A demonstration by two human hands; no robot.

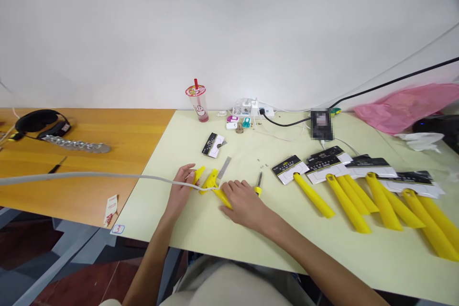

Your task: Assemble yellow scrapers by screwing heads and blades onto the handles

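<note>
Between the thumb and fingers of my left hand (182, 189) is a small yellow plastic piece (199, 175). My right hand (245, 203) is wrapped round the handle of a yellow scraper (211, 180), its wide head pointing toward the left hand. Just beyond that head lies a flat metal blade (224, 167); whether it touches the scraper I cannot tell. A screwdriver (258, 182) with a yellow handle rests right of my right hand. Farther back is a black-and-white card (212, 145) with a grey piece sticking out of it.
Several yellow handles (349, 205) with header cards (326, 164) lie at right. At the back stand a drink cup (201, 105), a power strip (247, 106) and a black device (322, 126). A grey cable (107, 175) crosses the view. An orange wooden table (136, 129) adjoins at left.
</note>
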